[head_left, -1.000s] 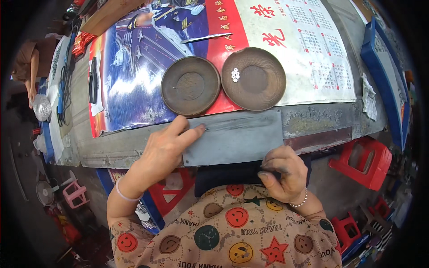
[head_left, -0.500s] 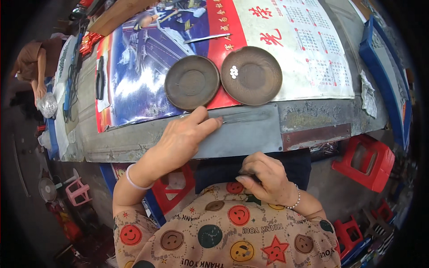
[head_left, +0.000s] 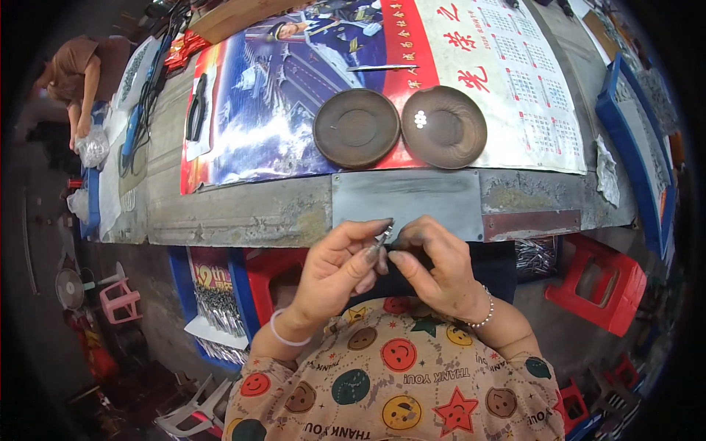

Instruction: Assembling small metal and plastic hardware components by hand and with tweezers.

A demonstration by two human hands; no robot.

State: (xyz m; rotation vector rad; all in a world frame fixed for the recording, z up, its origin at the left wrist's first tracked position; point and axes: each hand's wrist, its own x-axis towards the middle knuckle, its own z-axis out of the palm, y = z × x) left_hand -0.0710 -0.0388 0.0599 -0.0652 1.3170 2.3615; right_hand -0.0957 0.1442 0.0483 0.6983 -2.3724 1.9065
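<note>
My left hand (head_left: 340,268) is raised just in front of the table edge, thumb and fingers closed on a small silvery metal piece (head_left: 384,234). Right beside it, my right hand (head_left: 435,266) is pinched, its dark-smudged fingertips close to the metal piece. Whatever is between the right fingertips is hidden. Beyond the hands lies a grey metal plate (head_left: 412,200) set along the table edge. Two round brown dishes stand behind it: the left dish (head_left: 357,151) holds a tiny thin sliver, the right dish (head_left: 460,140) a cluster of small white discs (head_left: 420,119).
Under the dishes a calendar poster (head_left: 257,125) is spread, with a pen (head_left: 382,67) and black-handled pliers (head_left: 196,110) on it. A blue tray (head_left: 629,140) stands at the right. Red stools (head_left: 599,283) and a bin of metal parts (head_left: 217,309) sit below. Another person (head_left: 77,81) works at far left.
My left hand has come back from the metal plate toward my body and now meets my right hand, which has lifted slightly. The whole view has shifted, and the dishes appear farther right.
</note>
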